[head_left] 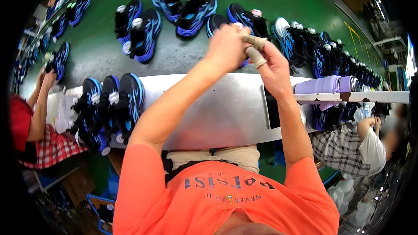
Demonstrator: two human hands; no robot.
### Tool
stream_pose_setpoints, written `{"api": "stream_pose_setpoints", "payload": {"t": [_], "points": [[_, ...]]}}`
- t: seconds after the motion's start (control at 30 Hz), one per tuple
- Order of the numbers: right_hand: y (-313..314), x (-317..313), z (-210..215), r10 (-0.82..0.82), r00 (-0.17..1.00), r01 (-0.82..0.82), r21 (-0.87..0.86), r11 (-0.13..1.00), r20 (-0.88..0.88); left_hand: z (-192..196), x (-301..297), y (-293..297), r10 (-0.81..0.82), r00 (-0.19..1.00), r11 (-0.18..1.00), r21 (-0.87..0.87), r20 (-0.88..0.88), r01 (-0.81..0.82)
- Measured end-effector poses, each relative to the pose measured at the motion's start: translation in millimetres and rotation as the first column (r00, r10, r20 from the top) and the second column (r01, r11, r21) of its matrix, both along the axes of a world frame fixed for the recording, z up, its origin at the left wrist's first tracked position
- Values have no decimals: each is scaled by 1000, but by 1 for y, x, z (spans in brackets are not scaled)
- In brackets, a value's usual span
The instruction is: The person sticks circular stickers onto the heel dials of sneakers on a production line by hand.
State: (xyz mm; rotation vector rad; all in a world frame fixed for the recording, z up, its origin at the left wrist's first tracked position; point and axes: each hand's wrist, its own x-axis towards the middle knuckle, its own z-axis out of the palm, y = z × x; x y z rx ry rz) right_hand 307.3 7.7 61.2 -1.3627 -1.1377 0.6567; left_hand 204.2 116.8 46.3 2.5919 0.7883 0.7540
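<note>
A black and blue running shoe (215, 23) sits at the far edge of the metal bench, mostly hidden beneath my hands. My left hand (226, 48) is closed over it with curled fingers; what they hold is hidden. From the right, my right hand (273, 63) reaches in, its thumb and forefinger in beige finger cots (255, 55) and drawn close together against my left fingers. Anything between those tips is too small to make out. Just beyond, another shoe (250, 19) of the same kind stands with white stuffing in its opening.
More shoes stand in pairs on the green surface (183, 54) ahead, with a long row (331, 54) to the right. Several shoes (111, 102) are on the metal bench (204, 104) at left. A phone (272, 109) and purple bottle (320, 85) lie right. Co-workers sit on both sides.
</note>
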Motion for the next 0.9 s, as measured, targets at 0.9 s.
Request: {"api": "stream_pose_setpoints", "payload": {"t": [0.9], "points": [[-140, -142, -30, 600, 800, -576, -285, 766, -4, 25, -238, -123, 142, 945, 975, -125, -294, -185]]}}
